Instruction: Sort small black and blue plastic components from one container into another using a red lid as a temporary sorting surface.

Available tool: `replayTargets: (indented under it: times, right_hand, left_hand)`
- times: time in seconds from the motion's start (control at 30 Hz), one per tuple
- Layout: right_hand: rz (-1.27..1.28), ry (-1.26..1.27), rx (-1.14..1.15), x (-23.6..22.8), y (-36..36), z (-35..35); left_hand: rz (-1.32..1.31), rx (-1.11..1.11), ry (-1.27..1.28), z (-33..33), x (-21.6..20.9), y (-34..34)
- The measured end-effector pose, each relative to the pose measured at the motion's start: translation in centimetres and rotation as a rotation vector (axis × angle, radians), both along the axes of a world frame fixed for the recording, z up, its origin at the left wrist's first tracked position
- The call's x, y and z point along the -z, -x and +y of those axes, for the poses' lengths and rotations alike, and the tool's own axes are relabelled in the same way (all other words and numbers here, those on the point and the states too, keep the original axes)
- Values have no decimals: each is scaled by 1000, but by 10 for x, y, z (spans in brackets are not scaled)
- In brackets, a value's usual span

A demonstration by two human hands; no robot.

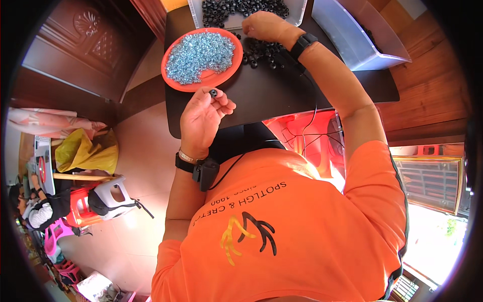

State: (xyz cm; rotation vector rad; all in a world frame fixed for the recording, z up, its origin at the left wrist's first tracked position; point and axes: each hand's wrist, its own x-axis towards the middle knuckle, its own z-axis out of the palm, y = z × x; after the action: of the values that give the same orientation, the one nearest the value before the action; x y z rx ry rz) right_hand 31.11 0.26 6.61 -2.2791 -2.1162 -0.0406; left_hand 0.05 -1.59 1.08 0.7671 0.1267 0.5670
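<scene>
My left hand (202, 118) is held palm up in front of the plate, pinching a small round black piece with a light centre (213, 93) between thumb and fingertip. The other fingers are curled loosely. My right hand (269, 27) reaches to the near edge of a clear plastic bin (302, 17) of black pieces. Its fingers are bent down and pressed together; anything in them is hidden. Below that hand lies a loose pile of similar black pieces (261, 51). An orange-red plate (211, 80) bears a heap of small shiny, pale-blue clear pieces (196, 53).
A second translucent bin (352, 43) stands tilted at the right of the dark table (216, 111). A black cable (316, 103) hangs over the table's near edge. Below is a red plastic stool (314, 141). Another person (40, 211) sits at far left.
</scene>
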Motion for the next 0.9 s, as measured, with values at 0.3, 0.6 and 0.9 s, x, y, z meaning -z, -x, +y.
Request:
replayTargets:
  times: [0.3,0.6,0.9]
  right_hand:
    - [1292,-94,-318,-31,61,-65]
    - [1510,-133,-299,-2,129,-81]
    - [1417,-231,-357,8,141,-75]
  left_hand:
    - [-19,16,-5,1,1,3]
    - [-89,29,25,3,3,-1]
    - [-104,10,36,2,3,1]
